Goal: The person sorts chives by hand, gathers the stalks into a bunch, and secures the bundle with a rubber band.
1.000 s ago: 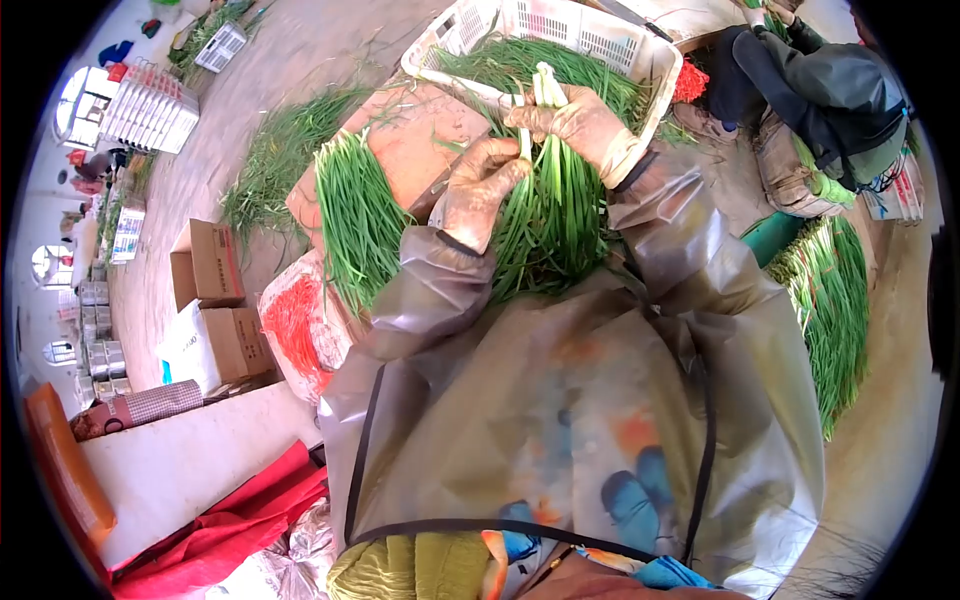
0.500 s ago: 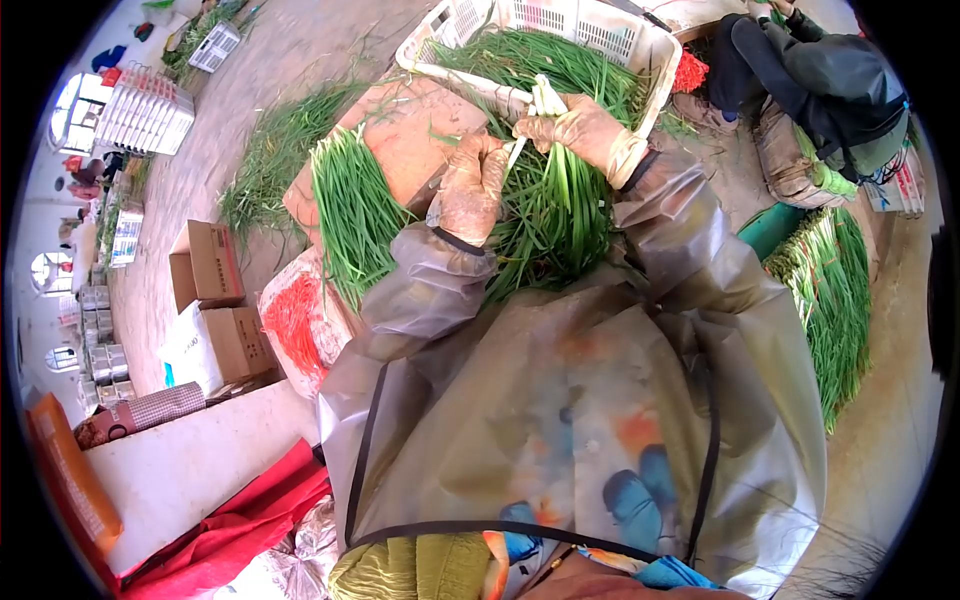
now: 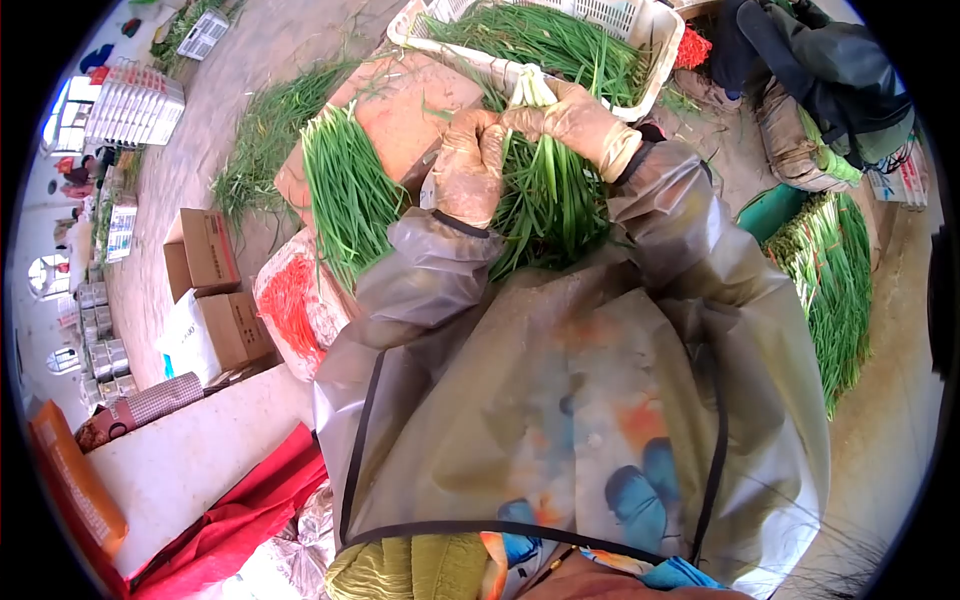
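Note:
My right hand (image 3: pixel 575 125), in a soiled tan glove, is closed around a bunch of garlic chives (image 3: pixel 552 190). The pale stem ends stick up above the fist and the green leaves hang toward my lap. Close against it on the left is my left hand (image 3: pixel 468 168), gloved as well, its fingers curled in; whatever they pinch is hidden. Left of that hand, a separate pile of chives (image 3: pixel 347 190) lies over the edge of a reddish-brown board (image 3: pixel 415 95), white ends pointing away from me.
Beyond my hands stands a white plastic crate (image 3: pixel 480 68) of chives. Red ties (image 3: pixel 290 305) lie at my left, near cardboard boxes (image 3: pixel 235 330). More chives (image 3: pixel 830 290) are stacked at right. A person in dark clothes (image 3: pixel 830 80) sits at upper right.
My hands have come together; the gap between them, where a pale stalk showed, has closed. The right hand has shifted slightly left with the bunch. The whole view has moved a little.

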{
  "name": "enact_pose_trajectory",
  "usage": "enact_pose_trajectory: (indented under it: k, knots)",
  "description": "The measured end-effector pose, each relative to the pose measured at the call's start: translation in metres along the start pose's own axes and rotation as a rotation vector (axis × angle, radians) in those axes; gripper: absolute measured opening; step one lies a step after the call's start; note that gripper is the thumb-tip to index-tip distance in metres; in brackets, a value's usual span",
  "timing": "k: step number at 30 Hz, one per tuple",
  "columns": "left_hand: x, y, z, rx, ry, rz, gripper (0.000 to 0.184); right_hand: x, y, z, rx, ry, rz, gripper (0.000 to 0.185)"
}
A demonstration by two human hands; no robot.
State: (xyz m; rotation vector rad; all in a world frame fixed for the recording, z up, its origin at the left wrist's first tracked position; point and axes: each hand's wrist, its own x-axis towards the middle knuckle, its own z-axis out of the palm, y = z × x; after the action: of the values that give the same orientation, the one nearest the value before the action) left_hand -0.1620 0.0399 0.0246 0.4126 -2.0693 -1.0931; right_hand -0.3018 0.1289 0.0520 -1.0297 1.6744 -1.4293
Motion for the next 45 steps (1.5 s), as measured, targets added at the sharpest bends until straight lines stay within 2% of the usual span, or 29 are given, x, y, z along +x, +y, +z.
enact_pose_trajectory:
  k: [2,3,6,8,10,12,13,14,16,17,20,22,24,26,28,29,32,33,34,35,36,37,38,39,40,42,43,44,45]
  knots:
    - [-0.002,0.000,0.004,0.114,0.061,0.118,0.005,-0.004,0.000,0.005,-0.039,0.027,-0.118,0.030]
    - [-0.001,0.003,0.003,0.129,0.055,0.085,0.006,-0.005,-0.007,0.004,0.021,0.010,-0.046,0.028]
    - [-0.001,-0.002,0.003,0.106,0.053,0.071,0.006,-0.004,-0.008,-0.003,-0.240,0.014,0.019,0.031]
    - [-0.003,-0.008,0.004,0.097,0.031,0.031,0.006,-0.011,-0.022,0.002,-0.354,0.049,0.003,0.029]
    - [-0.003,-0.007,0.006,0.216,0.038,0.006,0.007,-0.011,-0.021,0.003,-0.468,0.090,-0.016,0.028]
    - [-0.003,-0.002,0.006,0.286,0.013,-0.027,0.008,-0.004,-0.008,0.004,-0.014,0.179,0.038,0.024]
    - [-0.003,0.000,0.006,0.359,-0.004,-0.062,0.009,-0.004,-0.007,0.003,0.100,0.256,0.069,0.026]
    - [-0.005,-0.003,0.008,0.361,0.001,-0.065,0.009,-0.003,-0.007,0.003,0.092,0.293,0.067,0.027]
    - [-0.005,-0.009,0.009,0.347,-0.051,-0.197,0.013,-0.005,-0.011,-0.002,-0.072,0.284,0.025,0.031]
    - [-0.004,-0.012,0.007,0.396,-0.051,-0.140,0.015,-0.005,-0.011,-0.005,-0.093,0.253,-0.009,0.031]
    - [-0.001,-0.010,0.008,0.383,-0.034,-0.148,0.013,-0.004,-0.012,-0.014,0.075,0.288,-0.055,0.031]
    - [-0.002,-0.012,0.012,0.352,-0.028,-0.179,0.013,-0.006,-0.020,-0.023,-0.009,0.297,-0.031,0.025]
    - [-0.002,-0.016,0.014,0.320,-0.022,-0.207,0.012,-0.006,-0.028,-0.038,0.103,0.300,-0.125,0.020]
    - [-0.002,-0.020,0.014,0.296,-0.023,-0.252,0.012,-0.008,-0.039,-0.054,0.044,0.280,-0.212,0.017]
    - [0.001,-0.013,0.015,0.346,0.000,-0.192,0.013,-0.020,-0.067,-0.057,0.071,0.274,-0.234,0.017]
    - [0.002,-0.009,0.016,0.332,-0.005,-0.206,0.013,-0.017,-0.068,-0.069,-0.074,0.303,-0.294,0.020]
    - [0.008,0.000,0.021,0.331,0.025,-0.150,0.014,-0.019,-0.087,-0.085,0.088,0.185,-0.355,0.024]
    - [0.011,0.001,0.023,0.280,0.051,-0.110,0.014,-0.020,-0.095,-0.086,0.046,0.218,-0.382,0.024]
    - [0.013,0.002,0.024,0.229,0.074,-0.071,0.014,-0.027,-0.107,-0.085,-0.073,0.325,-0.264,0.022]
    - [0.015,0.002,0.025,0.073,0.016,-0.193,0.014,-0.027,-0.113,-0.087,-0.036,0.307,-0.285,0.021]
    - [0.015,0.004,0.024,0.068,0.019,-0.186,0.014,-0.028,-0.118,-0.089,0.003,0.289,-0.305,0.019]
    - [0.014,0.007,0.020,-0.054,0.030,-0.143,0.013,-0.028,-0.115,-0.099,-0.055,0.311,-0.217,0.018]
    - [0.013,0.009,0.016,-0.175,0.038,-0.097,0.013,-0.028,-0.112,-0.106,-0.060,0.317,-0.221,0.018]
    - [0.013,0.005,0.012,-0.287,-0.017,-0.178,0.012,-0.027,-0.108,-0.111,-0.077,0.433,-0.168,0.018]
    - [0.011,-0.005,0.019,-0.641,0.063,-0.166,0.012,-0.027,-0.107,-0.119,-0.094,0.546,-0.112,0.018]
    - [0.008,-0.035,0.006,-0.714,0.119,-0.340,0.012,-0.029,-0.103,-0.155,0.211,0.683,-0.093,0.022]
    - [0.004,-0.036,-0.006,-0.742,0.126,-0.612,0.010,-0.027,-0.099,-0.177,0.317,0.614,-0.201,0.022]
    - [0.000,-0.050,-0.012,-0.531,0.109,-0.452,0.009,-0.026,-0.097,-0.190,0.423,0.548,-0.314,0.021]
    - [-0.001,-0.050,-0.012,-0.552,0.074,-0.336,0.009,-0.028,-0.101,-0.188,0.425,0.555,-0.320,0.021]
